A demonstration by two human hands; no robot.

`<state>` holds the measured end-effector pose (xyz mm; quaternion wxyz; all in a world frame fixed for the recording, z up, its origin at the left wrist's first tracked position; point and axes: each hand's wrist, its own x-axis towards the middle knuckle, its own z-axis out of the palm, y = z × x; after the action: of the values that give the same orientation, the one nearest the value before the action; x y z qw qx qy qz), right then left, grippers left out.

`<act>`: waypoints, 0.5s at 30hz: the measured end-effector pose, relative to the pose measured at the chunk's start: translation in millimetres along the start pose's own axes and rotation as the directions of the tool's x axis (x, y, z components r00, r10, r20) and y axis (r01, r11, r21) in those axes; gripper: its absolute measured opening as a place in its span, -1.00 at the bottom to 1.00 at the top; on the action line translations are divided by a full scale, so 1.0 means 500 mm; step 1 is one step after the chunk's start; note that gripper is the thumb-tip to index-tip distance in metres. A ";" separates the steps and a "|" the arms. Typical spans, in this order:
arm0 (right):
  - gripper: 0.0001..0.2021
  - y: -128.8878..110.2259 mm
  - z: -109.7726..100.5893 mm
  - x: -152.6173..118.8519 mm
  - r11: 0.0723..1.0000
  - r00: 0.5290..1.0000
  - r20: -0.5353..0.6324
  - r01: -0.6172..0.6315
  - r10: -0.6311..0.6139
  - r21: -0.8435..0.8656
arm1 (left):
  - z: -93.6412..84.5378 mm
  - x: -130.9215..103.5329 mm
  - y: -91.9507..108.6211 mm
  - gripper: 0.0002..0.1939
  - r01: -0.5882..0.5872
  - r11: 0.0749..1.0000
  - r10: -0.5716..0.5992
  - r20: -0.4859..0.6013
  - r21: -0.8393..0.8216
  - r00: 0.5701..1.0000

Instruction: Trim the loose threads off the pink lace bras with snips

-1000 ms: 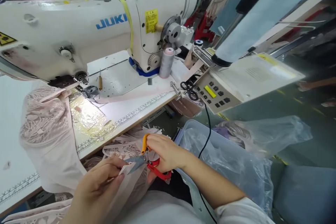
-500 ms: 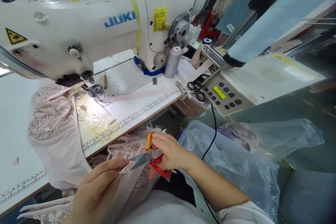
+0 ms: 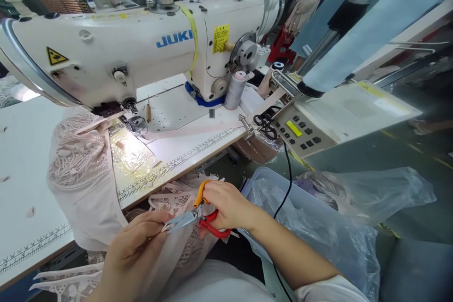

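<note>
Below the table's front edge, my right hand (image 3: 226, 205) grips scissors (image 3: 186, 219) with one orange and one red handle. The blades point left, nearly together, at a pale pink edge of cloth. That edge is pinched between the thumb and fingers of my left hand (image 3: 136, 240). The pale pink lace garment (image 3: 177, 250) hangs down from there over my lap. More pale pink fabric with lace (image 3: 83, 174) lies on the table at the left, reaching under the sewing machine's head.
A white JUKI sewing machine (image 3: 141, 52) stands on the table (image 3: 198, 151), with a thread cone (image 3: 235, 90) beside it. A control box (image 3: 307, 132) juts out at the right. Below are a plastic bin (image 3: 260, 174) with clear bags and a hanging black cable (image 3: 290, 170).
The scissor blades have moved closer together and slightly left, onto the cloth by my left fingertips. The camera view has shifted, so the machine appears lower and farther right.
</note>
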<state>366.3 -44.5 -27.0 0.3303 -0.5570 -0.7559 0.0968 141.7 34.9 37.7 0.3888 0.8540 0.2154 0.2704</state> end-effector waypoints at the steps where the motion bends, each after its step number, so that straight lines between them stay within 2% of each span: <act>1: -0.68 0.000 -0.001 0.000 1.000 1.000 0.001 -0.001 0.001 -0.007 | 0.001 -0.001 -0.001 -0.72 0.010 1.000 -0.011 -0.007 -0.019 1.000; 5: -0.73 0.000 -0.005 -0.001 1.000 1.000 -0.002 0.003 -0.003 -0.006 | 0.004 -0.002 -0.003 -0.76 0.068 0.994 -0.069 -0.004 -0.082 0.998; 9: -0.69 0.000 -0.007 -0.002 1.000 1.000 -0.003 0.006 -0.006 -0.001 | 0.004 -0.007 -0.007 -0.79 0.109 0.989 -0.109 0.013 -0.104 0.994; 15: -0.69 -0.003 -0.002 -0.009 0.999 0.999 0.036 -0.026 0.025 0.047 | 0.005 -0.007 -0.008 -0.80 0.110 0.986 -0.111 -0.006 -0.128 0.994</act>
<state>366.3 -49.2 -27.1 0.3288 -0.5566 -0.7519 0.1290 140.0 33.9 32.1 0.4558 0.8123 0.2472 0.2671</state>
